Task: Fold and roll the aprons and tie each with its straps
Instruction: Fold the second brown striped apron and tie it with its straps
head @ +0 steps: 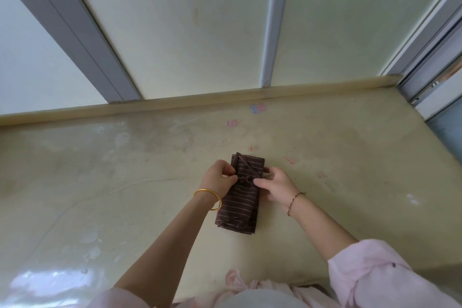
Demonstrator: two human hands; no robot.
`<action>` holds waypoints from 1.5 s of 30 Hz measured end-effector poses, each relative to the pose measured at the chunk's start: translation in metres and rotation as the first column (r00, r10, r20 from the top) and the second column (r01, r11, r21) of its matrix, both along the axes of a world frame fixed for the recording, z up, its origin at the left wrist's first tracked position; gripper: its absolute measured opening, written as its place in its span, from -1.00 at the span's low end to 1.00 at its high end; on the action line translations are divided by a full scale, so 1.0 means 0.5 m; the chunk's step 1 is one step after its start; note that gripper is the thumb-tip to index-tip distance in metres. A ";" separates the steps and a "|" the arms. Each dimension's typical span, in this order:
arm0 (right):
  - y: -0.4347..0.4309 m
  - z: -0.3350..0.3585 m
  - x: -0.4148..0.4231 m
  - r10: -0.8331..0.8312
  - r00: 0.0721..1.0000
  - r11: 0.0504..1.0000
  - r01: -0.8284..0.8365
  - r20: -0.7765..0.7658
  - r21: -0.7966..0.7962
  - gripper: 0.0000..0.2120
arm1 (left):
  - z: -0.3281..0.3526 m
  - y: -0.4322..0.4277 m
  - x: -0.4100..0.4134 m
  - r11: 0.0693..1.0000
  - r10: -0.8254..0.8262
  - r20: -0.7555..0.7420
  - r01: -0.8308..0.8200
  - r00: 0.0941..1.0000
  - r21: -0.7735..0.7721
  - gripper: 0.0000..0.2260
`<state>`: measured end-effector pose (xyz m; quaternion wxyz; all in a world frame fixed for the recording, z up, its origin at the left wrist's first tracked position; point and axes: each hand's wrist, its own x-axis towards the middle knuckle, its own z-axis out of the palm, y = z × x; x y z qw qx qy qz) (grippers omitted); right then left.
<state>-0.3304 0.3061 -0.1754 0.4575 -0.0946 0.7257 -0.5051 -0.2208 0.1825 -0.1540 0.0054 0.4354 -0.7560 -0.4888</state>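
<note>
Worn on the head, facing forward and steeply down onto the table (100, 182), wide-angle. Sits close above the near edge, taking in both forearms up to the left hand (220, 175) and right hand (277, 185) at mid-frame. Reaches as far as the frosted panels (187, 32) beyond the table's far edge, with a window frame (430, 40) at far right.

So there's a dark brown striped apron (237, 195) rolled into a bundle on the stained yellowish counter (100, 182). The left hand (220, 175) and right hand (275, 186) each pinch a strap end at the knot (246, 180) across its middle.
</note>
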 end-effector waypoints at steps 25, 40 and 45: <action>-0.434 0.544 0.072 0.130 0.907 0.754 -0.353 -0.400 -0.555 -0.33 | 0.624 -0.375 0.099 0.961 0.180 -0.663 0.015 0.727 0.277 -0.67; -0.605 0.777 0.096 -0.429 0.621 0.626 -0.319 -0.656 -0.711 -0.79 | 0.934 -0.556 0.069 0.994 0.079 -0.814 0.017 0.576 0.109 -0.81; -0.670 0.830 0.095 -0.600 0.454 0.645 -0.213 -0.659 -0.734 -0.77 | 1.028 -0.598 0.046 0.995 -0.097 -0.804 0.087 0.587 -0.056 -0.87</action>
